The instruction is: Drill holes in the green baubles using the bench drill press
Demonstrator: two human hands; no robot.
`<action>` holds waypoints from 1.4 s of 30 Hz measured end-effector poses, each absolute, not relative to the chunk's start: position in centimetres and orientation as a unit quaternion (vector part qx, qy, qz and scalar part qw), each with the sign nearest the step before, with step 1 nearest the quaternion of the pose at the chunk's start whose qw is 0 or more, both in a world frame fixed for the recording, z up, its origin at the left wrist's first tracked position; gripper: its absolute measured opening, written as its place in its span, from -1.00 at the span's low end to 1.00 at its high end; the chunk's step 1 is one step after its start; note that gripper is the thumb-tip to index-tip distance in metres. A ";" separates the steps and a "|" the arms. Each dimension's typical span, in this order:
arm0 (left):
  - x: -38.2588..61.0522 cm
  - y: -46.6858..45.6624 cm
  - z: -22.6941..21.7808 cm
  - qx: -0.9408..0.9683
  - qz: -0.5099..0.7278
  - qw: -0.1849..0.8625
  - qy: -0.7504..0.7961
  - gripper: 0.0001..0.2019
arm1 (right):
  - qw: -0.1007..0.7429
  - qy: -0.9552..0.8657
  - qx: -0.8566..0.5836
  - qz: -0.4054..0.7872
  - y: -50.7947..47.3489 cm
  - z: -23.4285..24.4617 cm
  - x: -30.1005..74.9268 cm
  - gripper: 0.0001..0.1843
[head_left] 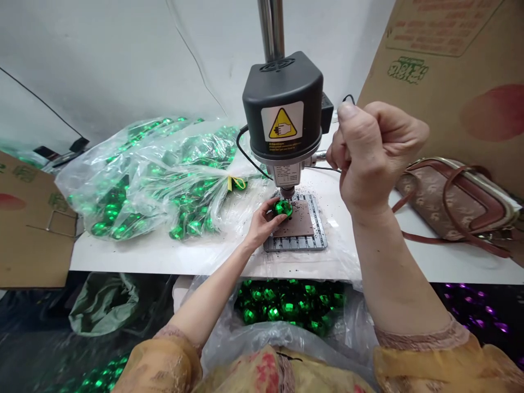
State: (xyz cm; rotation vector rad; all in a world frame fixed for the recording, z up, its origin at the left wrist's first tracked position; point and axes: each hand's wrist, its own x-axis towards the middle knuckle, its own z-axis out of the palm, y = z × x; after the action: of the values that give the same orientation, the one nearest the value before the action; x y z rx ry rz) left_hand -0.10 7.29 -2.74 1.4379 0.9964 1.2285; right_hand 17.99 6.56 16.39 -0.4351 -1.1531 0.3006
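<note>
A small bench drill press with a black motor cap and a yellow warning sticker stands on the white table. My left hand pinches a shiny green faceted ball and holds it on the brown pad of the drill's grey slotted base, right under the bit. My right hand is raised beside the drill head, fist closed round the feed lever, most of which is hidden by the fingers.
Clear plastic bags of green faceted balls lie on the table at left. An open bag with more green balls sits below the table edge by my lap. A brown handbag and a cardboard box are at right.
</note>
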 end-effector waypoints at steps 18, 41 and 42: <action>1.4 6.2 -2.2 0.652 0.465 0.447 0.399 -0.42 | 0.790 -0.550 -0.236 0.132 6.4 16.2 18.3 -0.45; 1.9 5.8 -2.4 0.589 0.487 0.496 0.412 -0.45 | 0.800 -0.556 -0.196 0.108 5.3 13.3 18.2 -0.44; 2.0 5.8 -2.4 0.589 0.487 0.496 0.412 -0.45 | 0.800 -0.557 -0.195 0.106 5.3 13.2 18.2 -0.44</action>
State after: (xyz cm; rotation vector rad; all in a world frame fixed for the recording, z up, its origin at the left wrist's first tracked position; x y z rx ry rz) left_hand 1.95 5.83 -2.41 1.4262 0.9977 1.1808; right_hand 18.22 5.30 13.23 -0.4194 -1.1958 0.2264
